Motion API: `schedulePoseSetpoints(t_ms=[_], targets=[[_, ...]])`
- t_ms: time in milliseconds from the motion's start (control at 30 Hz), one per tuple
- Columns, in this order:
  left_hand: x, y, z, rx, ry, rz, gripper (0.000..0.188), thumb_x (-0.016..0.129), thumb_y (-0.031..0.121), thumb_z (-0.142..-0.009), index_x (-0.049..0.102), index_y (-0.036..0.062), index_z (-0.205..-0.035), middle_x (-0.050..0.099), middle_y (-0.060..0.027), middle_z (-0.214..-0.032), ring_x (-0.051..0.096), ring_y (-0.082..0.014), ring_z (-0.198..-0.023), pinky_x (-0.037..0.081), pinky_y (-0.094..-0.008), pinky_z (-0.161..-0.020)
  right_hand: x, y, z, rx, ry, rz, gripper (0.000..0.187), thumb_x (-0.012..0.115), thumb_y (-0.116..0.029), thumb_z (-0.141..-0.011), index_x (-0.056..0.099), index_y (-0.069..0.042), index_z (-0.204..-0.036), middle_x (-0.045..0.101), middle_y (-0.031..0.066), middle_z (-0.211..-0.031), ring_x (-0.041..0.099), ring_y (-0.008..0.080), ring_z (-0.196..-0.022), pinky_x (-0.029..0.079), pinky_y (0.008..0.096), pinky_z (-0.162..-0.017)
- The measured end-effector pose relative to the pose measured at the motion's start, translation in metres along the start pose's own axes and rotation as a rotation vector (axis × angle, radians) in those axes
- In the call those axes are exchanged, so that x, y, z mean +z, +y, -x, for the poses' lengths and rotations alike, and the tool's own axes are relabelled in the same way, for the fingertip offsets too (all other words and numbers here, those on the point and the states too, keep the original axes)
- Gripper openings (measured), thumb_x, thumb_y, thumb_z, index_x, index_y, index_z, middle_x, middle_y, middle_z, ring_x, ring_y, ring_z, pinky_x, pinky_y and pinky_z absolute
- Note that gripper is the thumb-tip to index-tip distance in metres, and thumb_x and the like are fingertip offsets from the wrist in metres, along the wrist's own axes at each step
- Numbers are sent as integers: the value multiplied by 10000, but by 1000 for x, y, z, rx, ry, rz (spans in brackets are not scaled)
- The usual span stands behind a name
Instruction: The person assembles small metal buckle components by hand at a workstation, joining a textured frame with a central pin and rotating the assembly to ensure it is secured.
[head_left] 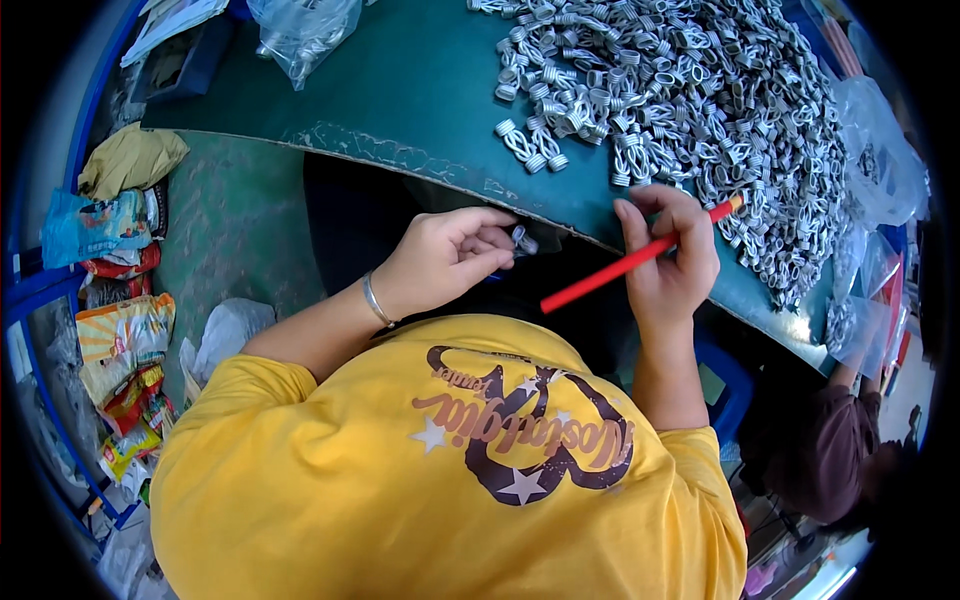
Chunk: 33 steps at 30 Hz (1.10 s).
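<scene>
My left hand point(440, 258) is closed in front of the table edge. Its fingertips pinch a small silvery-grey looped piece point(524, 240). To the right, my right hand point(672, 262) has its fingers curled around a slim red stick point(610, 274). The stick slants down toward the left, and its orange-yellow end pokes out past the fingers on the upper right. Just beyond that hand lies a big pile of similar grey looped pieces point(680, 90) with ribbed bands. Whether the stick is a pencil or a tool I cannot tell.
The green table point(400, 100) has a worn, chipped front edge. A clear plastic bag point(305, 35) and a dark bin point(185, 65) stand at the far left. Bags and wrappers point(125, 340) crowd the left side. At the right, another person in a dark shirt point(830, 450) sits near more plastic bags point(885, 150).
</scene>
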<state>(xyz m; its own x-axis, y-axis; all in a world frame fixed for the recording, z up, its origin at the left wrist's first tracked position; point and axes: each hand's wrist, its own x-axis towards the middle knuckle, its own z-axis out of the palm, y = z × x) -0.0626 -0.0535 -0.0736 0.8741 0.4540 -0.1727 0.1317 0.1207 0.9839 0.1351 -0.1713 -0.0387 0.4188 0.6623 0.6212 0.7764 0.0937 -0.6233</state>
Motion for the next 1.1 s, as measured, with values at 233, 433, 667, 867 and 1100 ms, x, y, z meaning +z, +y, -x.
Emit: schedulePoseSetpoints(t_ms=[233,433,667,867,1100], targets=[[9,17,-13,173,-72,-203,210,639,-27,-830,615,-72,-1034,661,-169,-951,690,-198,-839,565,-264,-732,7,-1,-16,-40,-52,466,320,789,-55,-638,507,-70,-788,594,58,-742,535,265,-626,389,364,-600],[9,24,-16,276,-54,-143,180,614,-34,-853,614,-69,-1030,660,-151,-926,690,-186,-804,566,-258,-692,-1,1,-13,-101,-19,524,284,745,-10,-638,512,-78,-786,623,46,-746,558,244,-632,384,359,-622],[16,35,-19,175,23,41,226,607,-31,-865,577,-74,-1085,661,-136,-943,682,-169,-814,559,-247,-698,-1,0,2,-158,-8,195,351,768,58,-635,461,-65,-753,673,113,-815,616,249,-611,481,293,-522],[13,40,-23,167,29,192,208,598,-36,-869,583,-65,-1074,661,-116,-920,673,-150,-779,550,-229,-691,4,-7,5,-106,-50,-203,359,760,61,-687,428,-43,-775,657,186,-874,663,233,-719,536,297,-603],[11,45,-21,249,62,74,196,610,-50,-852,610,-60,-1048,638,-100,-922,653,-124,-750,536,-206,-662,-3,-15,1,534,-174,-811,199,585,50,-873,409,-30,-825,628,200,-942,647,168,-750,523,240,-620]])
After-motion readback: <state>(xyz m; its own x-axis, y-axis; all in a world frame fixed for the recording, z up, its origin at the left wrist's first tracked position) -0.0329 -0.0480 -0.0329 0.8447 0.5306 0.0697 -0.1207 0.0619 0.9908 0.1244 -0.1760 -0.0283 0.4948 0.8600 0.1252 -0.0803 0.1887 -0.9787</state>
